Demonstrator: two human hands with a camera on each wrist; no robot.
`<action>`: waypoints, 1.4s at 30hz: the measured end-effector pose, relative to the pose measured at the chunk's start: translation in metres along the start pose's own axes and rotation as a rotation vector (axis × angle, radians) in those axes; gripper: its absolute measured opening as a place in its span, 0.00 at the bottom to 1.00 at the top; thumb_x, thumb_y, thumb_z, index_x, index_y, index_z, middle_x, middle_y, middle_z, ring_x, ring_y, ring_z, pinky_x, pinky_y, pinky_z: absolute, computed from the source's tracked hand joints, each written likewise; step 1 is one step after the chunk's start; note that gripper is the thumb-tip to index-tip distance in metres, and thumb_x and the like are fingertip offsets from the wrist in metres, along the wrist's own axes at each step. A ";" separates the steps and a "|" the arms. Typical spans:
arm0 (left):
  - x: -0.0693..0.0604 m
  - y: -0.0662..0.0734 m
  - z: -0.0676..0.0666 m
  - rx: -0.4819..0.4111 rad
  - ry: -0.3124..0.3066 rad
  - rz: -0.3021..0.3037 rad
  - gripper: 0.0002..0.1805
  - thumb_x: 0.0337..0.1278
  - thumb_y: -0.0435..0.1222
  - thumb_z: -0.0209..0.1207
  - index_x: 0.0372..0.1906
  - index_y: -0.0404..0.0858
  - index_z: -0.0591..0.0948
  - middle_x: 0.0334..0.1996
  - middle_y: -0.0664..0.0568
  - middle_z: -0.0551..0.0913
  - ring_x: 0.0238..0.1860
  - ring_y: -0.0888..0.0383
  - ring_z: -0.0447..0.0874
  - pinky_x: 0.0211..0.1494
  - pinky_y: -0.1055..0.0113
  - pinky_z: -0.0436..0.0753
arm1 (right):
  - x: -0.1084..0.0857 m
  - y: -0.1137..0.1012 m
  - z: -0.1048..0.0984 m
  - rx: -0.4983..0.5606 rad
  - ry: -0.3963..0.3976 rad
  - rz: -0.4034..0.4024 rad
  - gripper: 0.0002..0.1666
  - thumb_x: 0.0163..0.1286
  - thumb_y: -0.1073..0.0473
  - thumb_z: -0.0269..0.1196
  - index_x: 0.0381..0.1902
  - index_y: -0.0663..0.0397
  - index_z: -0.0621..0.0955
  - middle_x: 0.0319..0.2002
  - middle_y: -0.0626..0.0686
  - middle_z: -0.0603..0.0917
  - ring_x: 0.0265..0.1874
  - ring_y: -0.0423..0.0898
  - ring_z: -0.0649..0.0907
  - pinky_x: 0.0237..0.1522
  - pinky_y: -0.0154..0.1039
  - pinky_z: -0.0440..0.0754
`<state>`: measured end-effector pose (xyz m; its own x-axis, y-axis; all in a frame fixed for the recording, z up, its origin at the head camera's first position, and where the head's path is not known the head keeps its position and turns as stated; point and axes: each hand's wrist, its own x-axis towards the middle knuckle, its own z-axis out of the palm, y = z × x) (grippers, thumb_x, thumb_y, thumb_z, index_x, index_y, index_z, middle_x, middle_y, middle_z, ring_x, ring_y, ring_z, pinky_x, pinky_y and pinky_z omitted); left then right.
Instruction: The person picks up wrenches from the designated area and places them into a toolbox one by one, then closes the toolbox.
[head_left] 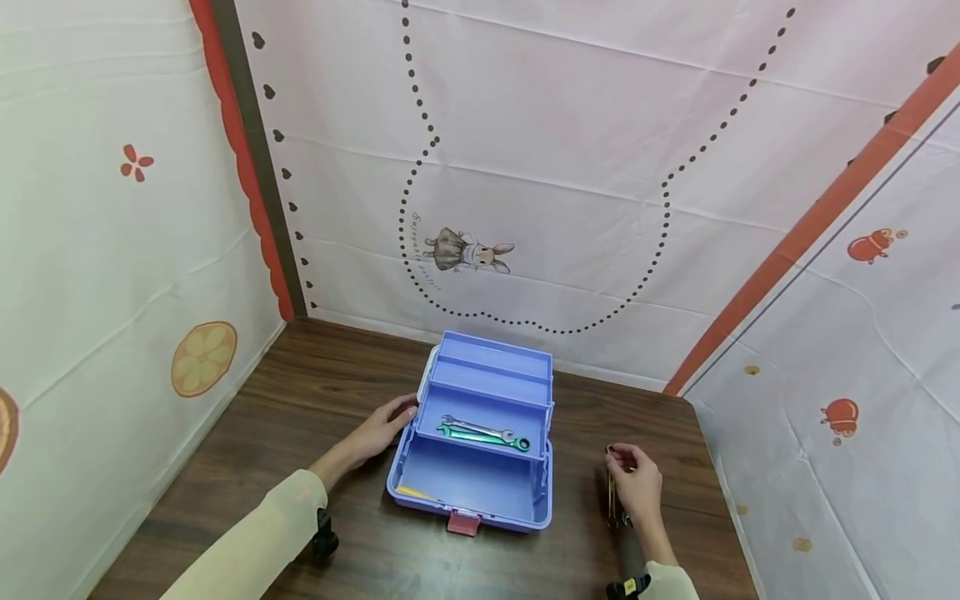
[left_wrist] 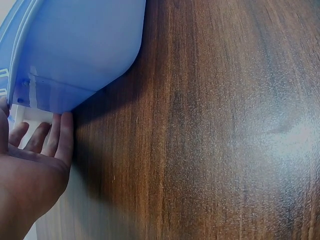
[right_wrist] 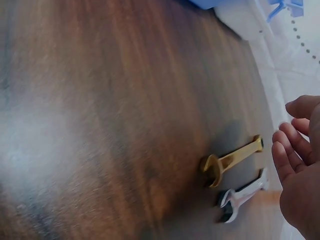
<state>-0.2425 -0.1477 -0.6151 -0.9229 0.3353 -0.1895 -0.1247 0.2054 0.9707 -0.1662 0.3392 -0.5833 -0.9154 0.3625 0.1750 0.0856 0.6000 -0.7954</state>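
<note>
A periwinkle-blue toolbox point(head_left: 480, 479) stands opened on the table, its trays raised toward the back. In the middle tray lie a silver wrench point(head_left: 468, 423) and a green ratchet wrench point(head_left: 480, 437). At the box's left side is my left hand point(head_left: 382, 429); its extended fingers point(left_wrist: 65, 135) touch the box near the back corner. To the right of the box, my right hand point(head_left: 636, 482) hovers over a gold wrench point(right_wrist: 237, 156) and another silver wrench point(right_wrist: 242, 196), both flat on the table. Its fingers bend loosely with a gap to both wrenches in the right wrist view.
A yellow piece point(head_left: 412, 492) lies at the left front of the box's bottom compartment. A pink latch point(head_left: 463, 523) hangs on the front. The dark wooden table point(head_left: 322, 358) meets patterned white cloth walls point(head_left: 540, 208) at the back and sides.
</note>
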 end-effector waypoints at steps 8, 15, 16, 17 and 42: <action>-0.001 0.001 0.001 0.017 -0.010 -0.009 0.36 0.85 0.54 0.49 0.84 0.42 0.60 0.78 0.36 0.66 0.75 0.40 0.69 0.69 0.48 0.80 | -0.008 0.013 0.001 -0.043 -0.030 0.021 0.15 0.68 0.67 0.73 0.52 0.66 0.87 0.42 0.59 0.90 0.36 0.35 0.83 0.37 0.19 0.77; 0.000 0.000 0.001 -0.008 -0.005 -0.012 0.36 0.84 0.54 0.50 0.84 0.42 0.61 0.78 0.37 0.66 0.75 0.40 0.70 0.69 0.47 0.80 | -0.012 0.018 0.003 -0.103 -0.034 -0.015 0.15 0.68 0.67 0.73 0.51 0.66 0.87 0.43 0.59 0.91 0.37 0.40 0.86 0.38 0.21 0.79; 0.000 0.000 0.001 -0.009 -0.004 -0.011 0.36 0.84 0.54 0.50 0.84 0.42 0.61 0.78 0.36 0.66 0.75 0.40 0.70 0.69 0.47 0.80 | -0.013 0.017 0.003 -0.105 -0.029 -0.017 0.15 0.68 0.67 0.73 0.51 0.66 0.87 0.42 0.59 0.91 0.38 0.42 0.87 0.38 0.22 0.79; 0.000 0.000 0.001 -0.007 -0.005 -0.010 0.36 0.84 0.54 0.50 0.84 0.42 0.61 0.78 0.36 0.66 0.75 0.40 0.70 0.69 0.47 0.80 | -0.013 0.018 0.003 -0.108 -0.025 -0.021 0.15 0.67 0.67 0.73 0.51 0.66 0.87 0.42 0.59 0.91 0.38 0.44 0.87 0.38 0.22 0.79; 0.001 -0.002 0.002 0.037 0.029 -0.019 0.37 0.82 0.57 0.51 0.83 0.45 0.63 0.79 0.40 0.66 0.79 0.40 0.63 0.77 0.41 0.69 | -0.015 0.015 0.020 -0.055 -0.058 0.018 0.14 0.64 0.70 0.74 0.48 0.67 0.87 0.40 0.60 0.90 0.36 0.45 0.86 0.36 0.23 0.80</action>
<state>-0.2427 -0.1460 -0.6174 -0.9306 0.3045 -0.2029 -0.1292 0.2454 0.9608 -0.1591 0.3283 -0.6097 -0.9345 0.3329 0.1257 0.1225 0.6326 -0.7647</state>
